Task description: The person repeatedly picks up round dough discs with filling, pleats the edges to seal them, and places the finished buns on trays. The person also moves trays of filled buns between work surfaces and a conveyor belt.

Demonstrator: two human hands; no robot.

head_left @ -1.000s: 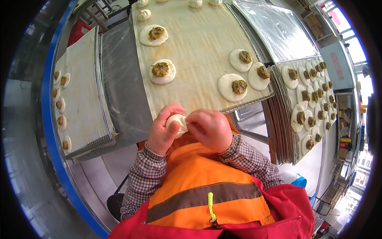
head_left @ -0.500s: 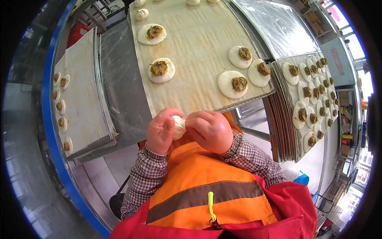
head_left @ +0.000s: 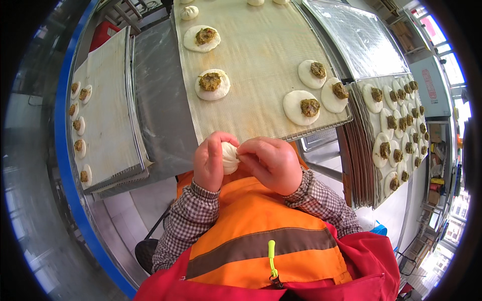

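Between my two hands, just above the near edge of the mat-lined tray, sits a pleated white bun (head_left: 230, 158). Cupped round its left side is my left hand (head_left: 211, 159), closed on the dough. The fingertips of my right hand (head_left: 268, 163) pinch the bun's gathered edge on its right side. On the tray's woven mat (head_left: 251, 65) lie flat dough rounds topped with brown-green filling: one dough round (head_left: 212, 84) is beyond my left hand, and another dough round (head_left: 301, 107) is beyond my right. A finished pleated bun (head_left: 189, 12) stands farther back.
To the right, stacked trays (head_left: 359, 150) carry many filled dough rounds on top. At the left, another lined tray (head_left: 108, 100) holds several more along its outer edge. A bare metal surface (head_left: 163, 95) separates it from the middle tray.
The bun shows more of its pleated side now, and my right fingers have opened slightly around its edge. The view has shifted a little, so the trays appear farther right.
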